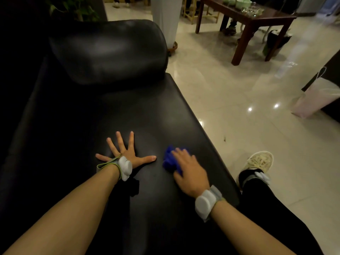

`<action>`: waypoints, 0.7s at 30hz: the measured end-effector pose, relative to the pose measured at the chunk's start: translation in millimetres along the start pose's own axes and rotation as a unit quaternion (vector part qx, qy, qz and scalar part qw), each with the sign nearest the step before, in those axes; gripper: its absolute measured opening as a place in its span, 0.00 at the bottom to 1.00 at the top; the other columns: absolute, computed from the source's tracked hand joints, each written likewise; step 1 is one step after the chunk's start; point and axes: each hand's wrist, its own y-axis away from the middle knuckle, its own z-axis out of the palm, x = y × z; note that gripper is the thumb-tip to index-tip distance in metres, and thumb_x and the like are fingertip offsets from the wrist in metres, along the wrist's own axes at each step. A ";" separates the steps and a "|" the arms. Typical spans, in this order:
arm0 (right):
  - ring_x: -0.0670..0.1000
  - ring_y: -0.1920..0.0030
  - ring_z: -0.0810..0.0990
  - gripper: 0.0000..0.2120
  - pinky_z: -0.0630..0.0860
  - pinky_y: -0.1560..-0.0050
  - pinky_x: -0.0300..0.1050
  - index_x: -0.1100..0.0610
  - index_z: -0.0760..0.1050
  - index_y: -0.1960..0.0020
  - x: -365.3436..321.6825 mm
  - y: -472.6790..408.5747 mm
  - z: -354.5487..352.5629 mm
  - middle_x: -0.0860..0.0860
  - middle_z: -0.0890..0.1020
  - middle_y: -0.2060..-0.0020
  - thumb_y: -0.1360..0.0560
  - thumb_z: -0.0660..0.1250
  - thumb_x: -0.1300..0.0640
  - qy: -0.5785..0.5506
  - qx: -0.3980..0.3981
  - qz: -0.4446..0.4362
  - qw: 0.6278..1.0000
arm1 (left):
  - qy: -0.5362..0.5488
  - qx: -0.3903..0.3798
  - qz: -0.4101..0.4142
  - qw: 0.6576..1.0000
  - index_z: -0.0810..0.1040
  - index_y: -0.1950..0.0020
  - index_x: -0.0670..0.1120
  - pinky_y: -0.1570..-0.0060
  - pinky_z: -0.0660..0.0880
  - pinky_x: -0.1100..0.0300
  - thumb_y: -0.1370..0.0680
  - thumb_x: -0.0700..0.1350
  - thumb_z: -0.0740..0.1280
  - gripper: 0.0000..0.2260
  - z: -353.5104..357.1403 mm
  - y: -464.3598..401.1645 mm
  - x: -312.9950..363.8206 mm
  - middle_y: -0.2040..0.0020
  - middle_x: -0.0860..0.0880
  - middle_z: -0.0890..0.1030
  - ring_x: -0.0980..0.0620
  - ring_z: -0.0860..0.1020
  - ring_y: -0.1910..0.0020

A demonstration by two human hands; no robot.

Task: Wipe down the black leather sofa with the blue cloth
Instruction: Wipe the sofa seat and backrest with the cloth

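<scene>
Blue cloth (170, 160) lies bunched on the seat of the black leather sofa (128, 107), near the seat's front edge, under the right hand (189, 170), whose fingers (181, 152) curl over it and press it onto the leather. Just beside it, the left hand (127, 153) rests flat on the seat with its fingers spread wide and straight, holding nothing. Both wrists carry white bands. A light sneaker (259, 161) stands on the glossy tiled floor (239, 100) beside the sofa.

The crumpled blue cloth (170, 159) lies largely hidden under the right hand (190, 172), its fingertips blurred. The black leather sofa (147, 111) fades into darkness at left, its near end cut off.
</scene>
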 end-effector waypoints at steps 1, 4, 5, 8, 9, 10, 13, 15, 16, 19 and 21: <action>0.46 0.22 0.50 0.35 0.41 0.25 0.46 0.43 0.54 0.22 -3.9 2.0 3.1 0.44 0.56 0.22 0.25 0.65 0.52 0.005 -0.027 -0.049 0.998 | -0.002 0.005 -0.003 1.000 0.29 0.24 0.62 0.37 0.38 0.20 0.44 0.83 0.59 0.60 0.3 0.1 0.4 0.25 0.48 0.23 0.36 0.25 0.27; 0.42 0.23 0.52 0.33 0.42 0.23 0.51 0.41 0.58 0.24 15.2 2.0 -8.2 0.40 0.59 0.23 0.25 0.65 0.54 -0.016 -0.027 -0.052 0.998 | -0.005 0.006 -0.003 1.000 0.29 0.24 0.62 0.37 0.38 0.20 0.43 0.83 0.59 0.59 0.0 0.8 1.1 0.25 0.48 0.23 0.37 0.25 0.27; 0.43 0.23 0.55 0.32 0.43 0.22 0.54 0.41 0.60 0.24 28.5 1.2 -14.8 0.41 0.60 0.24 0.25 0.65 0.55 -0.035 0.003 -0.002 0.999 | -0.004 0.006 0.002 1.000 0.29 0.24 0.62 0.37 0.38 0.20 0.43 0.83 0.60 0.59 0.2 1.1 0.6 0.25 0.48 0.23 0.37 0.25 0.27; 0.54 0.32 0.72 0.27 0.56 0.25 0.58 0.45 0.66 0.27 61.8 -1.9 -36.1 0.48 0.75 0.32 0.24 0.64 0.58 -0.085 0.098 0.197 0.972 | -0.002 0.005 0.008 1.000 0.29 0.24 0.62 0.37 0.37 0.20 0.42 0.82 0.60 0.59 -0.3 -0.1 -1.3 0.25 0.48 0.23 0.37 0.25 0.27; 0.56 0.40 0.77 0.25 0.64 0.29 0.58 0.46 0.67 0.28 66.7 -3.4 -39.1 0.51 0.79 0.38 0.24 0.63 0.58 -0.112 0.122 0.245 0.955 | -0.004 0.006 0.007 1.000 0.29 0.24 0.62 0.37 0.37 0.20 0.42 0.82 0.60 0.59 -0.1 -0.8 -1.1 0.25 0.48 0.23 0.37 0.25 0.27; 0.58 0.45 0.78 0.23 0.70 0.35 0.56 0.48 0.68 0.30 66.0 -5.4 -38.8 0.53 0.80 0.41 0.24 0.62 0.57 -0.133 0.140 0.283 0.940 | -0.006 0.007 0.006 1.000 0.28 0.25 0.62 0.37 0.37 0.20 0.42 0.82 0.60 0.59 0.4 -1.4 -0.8 0.25 0.48 0.23 0.36 0.25 0.27; 0.58 0.35 0.73 0.27 0.71 0.36 0.51 0.52 0.64 0.27 43.9 -4.4 -24.7 0.55 0.73 0.32 0.24 0.65 0.55 -0.035 0.130 0.250 0.959 | -0.006 0.008 0.004 1.000 0.28 0.25 0.62 0.38 0.36 0.20 0.43 0.83 0.59 0.59 3.6 -5.9 -2.2 0.26 0.48 0.22 0.36 0.24 0.27; 0.54 0.24 0.61 0.34 0.57 0.24 0.49 0.50 0.56 0.21 20.7 -1.7 -8.8 0.51 0.61 0.23 0.24 0.65 0.51 0.036 0.088 0.128 0.987 | -0.001 0.010 0.004 1.000 0.27 0.26 0.63 0.39 0.35 0.20 0.46 0.84 0.58 0.61 5.0 -9.7 -4.8 0.26 0.48 0.22 0.37 0.24 0.28; 0.51 0.23 0.56 0.35 0.50 0.23 0.47 0.47 0.53 0.21 9.1 -0.9 -1.8 0.48 0.58 0.22 0.24 0.65 0.50 0.040 0.067 0.075 0.994 | 0.002 0.011 0.004 1.000 0.27 0.26 0.64 0.40 0.35 0.20 0.47 0.84 0.58 0.61 5.6 -11.3 -6.1 0.26 0.49 0.22 0.37 0.24 0.28; 0.47 0.22 0.52 0.34 0.42 0.27 0.46 0.43 0.53 0.22 -9.5 -2.3 8.1 0.44 0.57 0.22 0.24 0.63 0.49 0.030 0.000 -0.028 0.999 | 0.002 0.016 0.004 1.000 0.28 0.26 0.66 0.41 0.34 0.20 0.50 0.86 0.55 0.61 9.3 -15.8 -9.4 0.25 0.50 0.23 0.38 0.24 0.27; 0.46 0.22 0.52 0.34 0.41 0.27 0.48 0.42 0.53 0.22 -7.7 -0.1 5.7 0.42 0.57 0.22 0.24 0.64 0.50 0.024 -0.020 -0.051 0.998 | 0.017 0.021 0.014 1.000 0.31 0.25 0.66 0.40 0.33 0.21 0.46 0.85 0.55 0.57 6.4 -17.2 -16.1 0.24 0.52 0.25 0.39 0.25 0.27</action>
